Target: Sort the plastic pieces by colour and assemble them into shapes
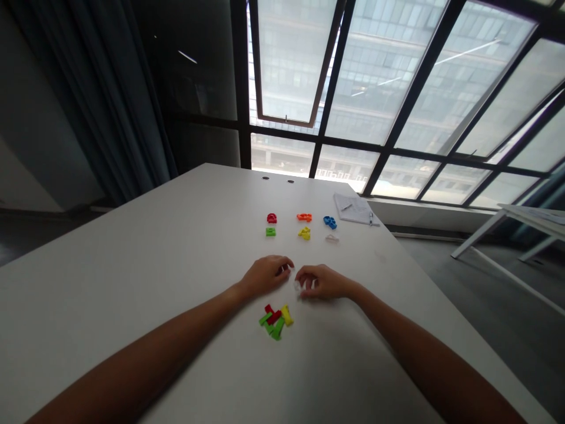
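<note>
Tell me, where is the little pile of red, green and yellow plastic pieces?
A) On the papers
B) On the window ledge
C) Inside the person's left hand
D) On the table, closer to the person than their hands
D. The pile of plastic pieces lies on the white table, just nearer the person than the left hand and right hand.

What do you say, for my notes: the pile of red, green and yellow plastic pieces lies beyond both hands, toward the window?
No: the pile of plastic pieces lies nearer the person than the left hand and right hand, as the head view shows.

Plastic pieces (277,330), smooth matt tabletop (132,247)
</note>
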A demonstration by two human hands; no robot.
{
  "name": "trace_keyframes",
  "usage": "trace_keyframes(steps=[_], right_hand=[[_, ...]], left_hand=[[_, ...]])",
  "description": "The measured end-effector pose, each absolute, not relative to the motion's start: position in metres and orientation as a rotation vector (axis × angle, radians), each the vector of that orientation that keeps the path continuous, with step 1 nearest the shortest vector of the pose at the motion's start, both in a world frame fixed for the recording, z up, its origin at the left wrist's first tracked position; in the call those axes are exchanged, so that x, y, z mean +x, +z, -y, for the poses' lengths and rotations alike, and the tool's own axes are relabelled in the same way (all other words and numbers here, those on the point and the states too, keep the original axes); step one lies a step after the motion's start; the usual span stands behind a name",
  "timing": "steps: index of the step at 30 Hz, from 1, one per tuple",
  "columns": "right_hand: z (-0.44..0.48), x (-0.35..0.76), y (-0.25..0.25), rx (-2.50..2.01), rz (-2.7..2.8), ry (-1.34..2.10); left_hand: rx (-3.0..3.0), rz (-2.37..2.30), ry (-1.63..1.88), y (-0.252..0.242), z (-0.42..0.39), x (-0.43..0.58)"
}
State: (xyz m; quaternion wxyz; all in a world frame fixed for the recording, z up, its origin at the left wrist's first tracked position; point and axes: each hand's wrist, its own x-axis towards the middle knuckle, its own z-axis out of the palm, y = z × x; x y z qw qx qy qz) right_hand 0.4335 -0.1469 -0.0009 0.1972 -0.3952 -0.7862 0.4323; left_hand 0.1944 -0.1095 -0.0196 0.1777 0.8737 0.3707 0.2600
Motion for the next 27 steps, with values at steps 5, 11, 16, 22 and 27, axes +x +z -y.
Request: trace_keyframes(steps=[5, 11, 16, 22, 27], right_hand=[[0.139, 0.424, -0.026, -1.150, 1.713, 1.204], [0.144, 0.415, -0.031, -1.182, 1.765, 0.872], [0.147, 0.416, -0.032, -1.132, 1.851, 0.819], [0.147, 0.416, -0.036, -1.112, 1.777, 0.882], [0.147, 0.416, -0.041, -1.082, 1.734, 0.862]], left_hand=[[2.390, -0.990, 0.799, -0.019, 0.110, 0.192], [2.343, -0.932, 0.841, -0.018, 0.110, 0.192], [2.302, -0.924, 0.812, -0.019, 0.107, 0.191], [2.288, -0.909, 0.822, -0.022, 0.106, 0.191], [2.313, -0.949, 0.837, -0.023, 0.104, 0.191]])
